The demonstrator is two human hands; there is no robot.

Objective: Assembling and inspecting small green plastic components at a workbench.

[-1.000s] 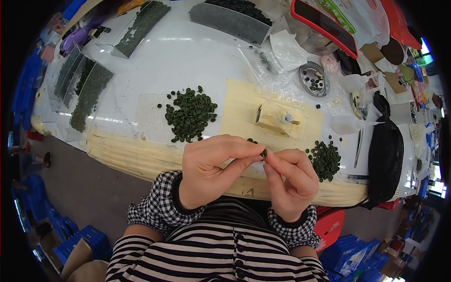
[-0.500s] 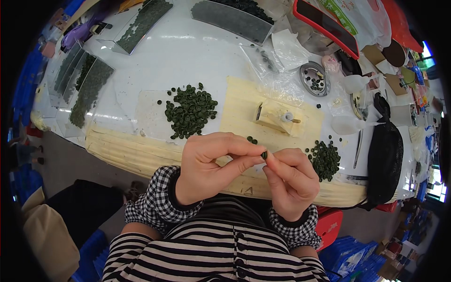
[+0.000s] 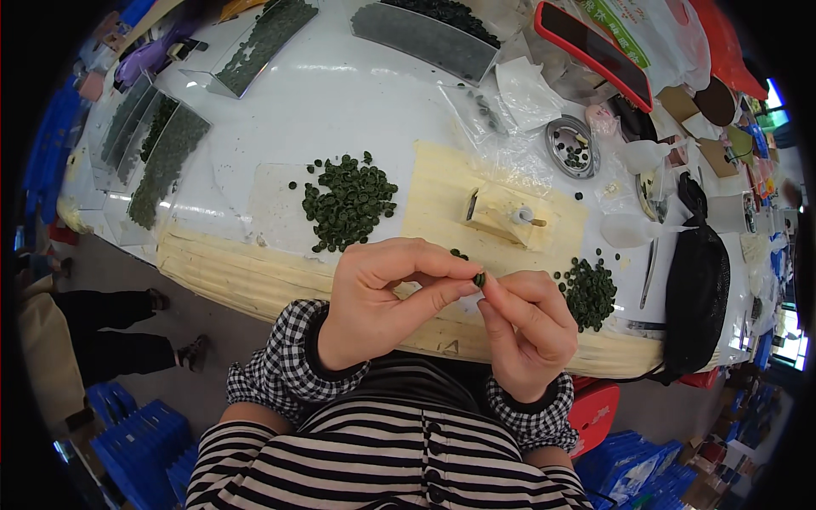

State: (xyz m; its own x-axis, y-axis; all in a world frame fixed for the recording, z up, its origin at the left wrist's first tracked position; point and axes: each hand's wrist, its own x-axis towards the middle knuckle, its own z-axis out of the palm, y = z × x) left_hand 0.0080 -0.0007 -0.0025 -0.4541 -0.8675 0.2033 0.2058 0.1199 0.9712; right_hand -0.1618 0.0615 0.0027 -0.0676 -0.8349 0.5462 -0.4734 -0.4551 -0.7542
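Between my two hands a small dark green round cap [image 3: 479,280] is pinched, held above the table's near edge. My left hand [image 3: 374,293] grips it with thumb and forefinger from the left. The fingertips of my right hand [image 3: 531,327] press against its other side. Beyond the left hand lies a heap of similar green caps [image 3: 348,202]. A smaller heap of caps [image 3: 589,293] is just right of my right hand. Straight ahead stands a tape-covered block [image 3: 506,217] with a short grey peg on its front.
Clear bins of green pieces [image 3: 166,161] stand at the left and along the back. A red-cased phone [image 3: 593,51] leans at the back right. A round metal dish [image 3: 572,146], tweezers [image 3: 649,270] and a black mesh bag [image 3: 697,289] lie to the right.
Both hands stay nearly in place with the cap pinched between them. At the lower left, another person has moved, and their dark-trousered legs and shoes now show.
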